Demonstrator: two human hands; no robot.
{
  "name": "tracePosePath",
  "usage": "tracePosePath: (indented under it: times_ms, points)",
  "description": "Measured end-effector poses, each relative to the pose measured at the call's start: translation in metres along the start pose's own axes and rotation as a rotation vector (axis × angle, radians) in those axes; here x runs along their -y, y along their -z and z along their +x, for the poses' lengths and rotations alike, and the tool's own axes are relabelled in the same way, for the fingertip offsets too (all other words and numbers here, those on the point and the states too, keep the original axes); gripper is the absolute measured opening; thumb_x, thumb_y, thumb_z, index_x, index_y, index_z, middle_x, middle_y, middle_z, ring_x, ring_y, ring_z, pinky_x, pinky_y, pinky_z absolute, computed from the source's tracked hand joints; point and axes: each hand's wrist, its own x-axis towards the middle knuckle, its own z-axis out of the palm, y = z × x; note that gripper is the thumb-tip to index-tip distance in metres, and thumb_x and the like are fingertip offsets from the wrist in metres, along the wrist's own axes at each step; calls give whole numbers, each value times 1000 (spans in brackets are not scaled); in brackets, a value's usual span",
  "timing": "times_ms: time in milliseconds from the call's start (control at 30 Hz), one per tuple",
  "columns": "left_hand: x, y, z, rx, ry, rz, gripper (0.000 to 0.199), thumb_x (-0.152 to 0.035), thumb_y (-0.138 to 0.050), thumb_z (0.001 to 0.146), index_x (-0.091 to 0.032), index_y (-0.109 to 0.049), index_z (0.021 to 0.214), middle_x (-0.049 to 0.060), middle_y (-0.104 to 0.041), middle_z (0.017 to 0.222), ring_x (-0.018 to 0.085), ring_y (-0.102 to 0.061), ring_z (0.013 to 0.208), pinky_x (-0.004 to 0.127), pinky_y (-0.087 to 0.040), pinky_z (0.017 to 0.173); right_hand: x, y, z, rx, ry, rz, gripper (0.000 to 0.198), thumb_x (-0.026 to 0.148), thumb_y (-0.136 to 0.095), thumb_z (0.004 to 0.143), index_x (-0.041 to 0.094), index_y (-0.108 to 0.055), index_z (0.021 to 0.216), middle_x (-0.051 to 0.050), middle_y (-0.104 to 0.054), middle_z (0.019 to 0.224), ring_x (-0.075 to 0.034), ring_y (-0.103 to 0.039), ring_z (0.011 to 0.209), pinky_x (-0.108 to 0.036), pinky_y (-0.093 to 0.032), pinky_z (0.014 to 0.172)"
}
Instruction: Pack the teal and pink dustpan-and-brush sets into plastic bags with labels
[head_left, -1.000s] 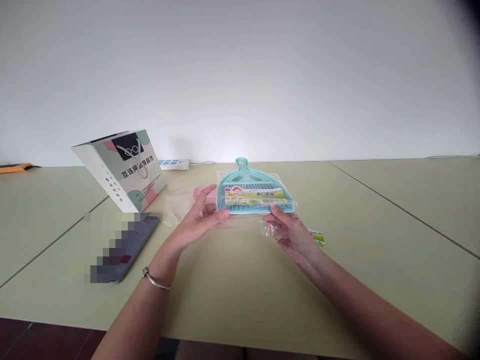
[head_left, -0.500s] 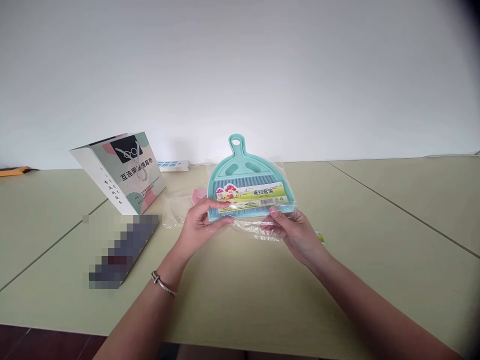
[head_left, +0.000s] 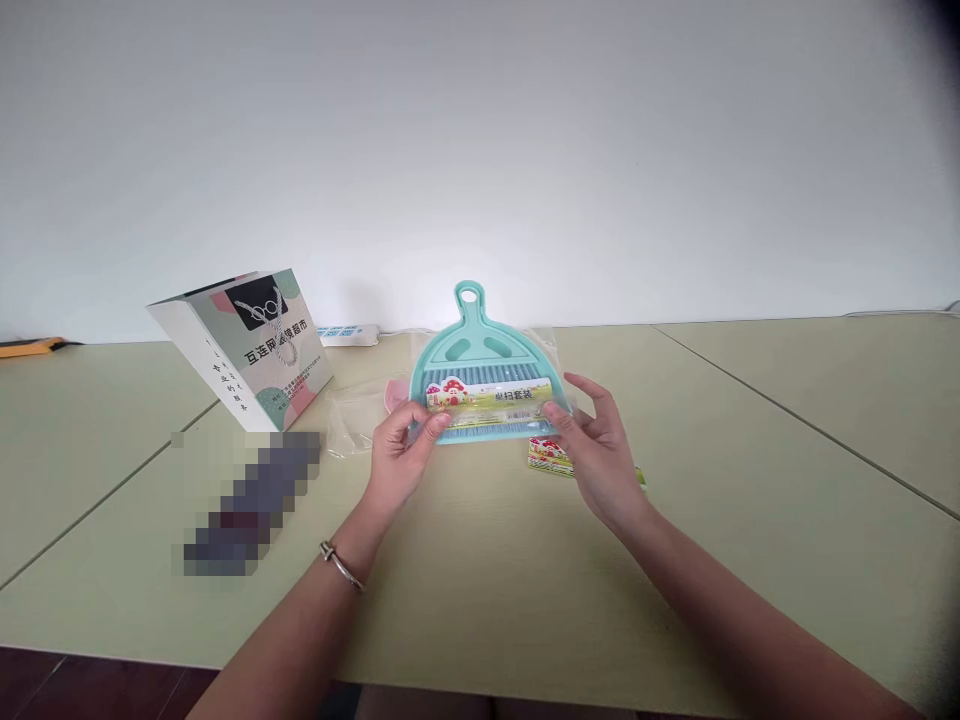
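Plain white wall (head_left: 480,150): rose behind the table, brightest near the middle, greyer towards the sides.
Pale yellow-green tabletop (head_left: 480,600): spread across the view, crossed by dark seams on both sides.
Turquoise plastic dustpan (head_left: 477,338): was held up between both hands over the middle of the table, its looped handle pointing away and its broad edge towards the person.
Brush with blue-grey bristles (head_left: 491,375): lay inside the dustpan, crossed by a printed paper label with red mushrooms (head_left: 491,397).
Left hand (head_left: 401,450): was clamped on the dustpan's near left corner, thumb in front; a thin silver bangle (head_left: 341,567) circled the wrist.
Right hand (head_left: 604,465): was clamped on the near right corner, thumb over the label's end, index finger stretched out past the rim.
Green printed card with red mushrooms (head_left: 550,456): lay on the table, partly hidden by the right hand.
Clear plastic bag (head_left: 352,415): lay just beyond the left hand, a pink piece (head_left: 395,393) beside it or inside; which could not be told.
White, green and pink paper carrier bag (head_left: 277,350): sat tilted at the left, rope handle showing.
Dark oblong object (head_left: 255,505): lay nearer the person, blurred into squares.
White power strip (head_left: 349,335): rested by the wall.
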Motion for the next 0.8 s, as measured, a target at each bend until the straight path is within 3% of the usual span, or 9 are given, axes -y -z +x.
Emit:
tracePosePath:
  times_ms: [100, 167, 233, 333, 467, 567, 633, 700, 800]
  points:
    - [1, -4, -3, -6, 19, 15, 28, -40, -59, 80, -19, -50, 63, -1, -59, 67, 14, -56, 69, 26, -46, 61, -3, 1, 5, -37, -23, 28, 52, 46, -76, 62, 25, -54, 105, 1, -71, 75, -20, -67, 73, -36, -53, 71]
    - [1, -6, -3, -30, 14, 16, 16, -37, -58, 81, -21, -58, 82, 2, -63, 83, 17, -59, 82, 28, -49, 69, -4, 1, 7, -41, -31, 26, 52, 46, -76, 62, 24, -56, 105, 1, -71, 75, -20, -67, 73, -37, -52, 73]
    - [1, -6, -3, -70, -9, 23, 23, -35, -58, 81, -24, -58, 101, 4, -62, 97, 19, -59, 94, 31, -49, 77, -5, 0, 6, -30, -32, 27, 52, 46, -75, 63, 23, -57, 106, 0, -70, 77, -20, -66, 75, -36, -51, 73]
    - [3, -6, -4, -92, -24, 34, 26, -33, -56, 83, -26, -55, 108, 4, -60, 105, 20, -57, 102, 34, -47, 87, -5, -1, 2, 62, -83, 2, 46, 49, -72, 66, 25, -57, 103, 1, -68, 79, -16, -62, 65, -30, -50, 61]
    - [5, -7, -7, -7, -30, 4, 24, -31, -50, 87, -25, -54, 110, 3, -58, 115, 20, -53, 110, 34, -41, 96, -5, -2, 2, 131, -175, -58, 36, 52, -71, 65, 21, -57, 79, 5, -59, 62, -9, -49, 45, -22, -38, 40]
    - [7, -7, -6, 134, 30, -51, 31, -37, -41, 91, -24, -53, 117, 6, -57, 120, 20, -54, 110, 33, -42, 92, -6, 5, 12, 25, -189, -69, 40, 54, -72, 62, 20, -58, 76, 5, -54, 59, -9, -47, 46, -20, -37, 38]
    - [8, -5, -3, 195, 105, -89, 39, -42, -35, 92, -23, -48, 123, 8, -62, 110, 20, -60, 99, 33, -46, 83, -6, 19, 27, -82, -188, -79, 40, 52, -73, 60, 18, -58, 74, 4, -55, 60, -8, -46, 48, -19, -38, 39]
    - [9, 0, 3, 151, 127, -108, 43, -45, -35, 92, -20, -43, 125, 7, -66, 96, 18, -64, 85, 33, -47, 78, -3, 41, 44, -228, -173, -111, 34, 46, -73, 62, 17, -57, 69, 3, -54, 59, -7, -45, 48, -18, -39, 40]
    - [12, 12, 13, -52, 121, -38, 39, -44, -41, 89, -19, -44, 118, 5, -65, 87, 17, -63, 77, 33, -47, 76, 5, 83, 66, -498, -145, -215, 19, 30, -70, 68, 15, -57, 67, 2, -55, 61, -7, -46, 49, -19, -41, 41]
